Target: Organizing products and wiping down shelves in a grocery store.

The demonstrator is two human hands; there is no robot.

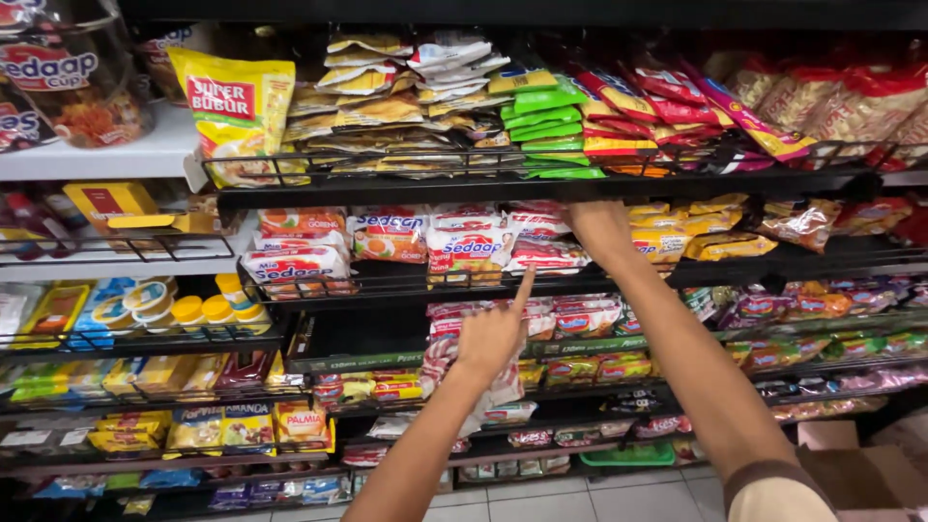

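Observation:
My left hand (493, 333) is raised in front of the black wire shelves (406, 188), its index finger stretched up towards the white and red noodle packets (469, 242) on the second shelf; the other fingers are curled and it holds nothing. My right hand (599, 230) reaches into the same shelf, between the white and red packets (541, 253) and the yellow packets (667, 237). Its fingers are hidden behind the packets and the shelf above, so its grip does not show.
Green packets (546, 121), red packets (667, 92) and pale flat packets (387, 101) fill the top shelf. A large yellow pouch (237, 111) stands at the upper left. Cups and boxes line the left shelves. A cardboard box (860, 469) sits on the tiled floor at the lower right.

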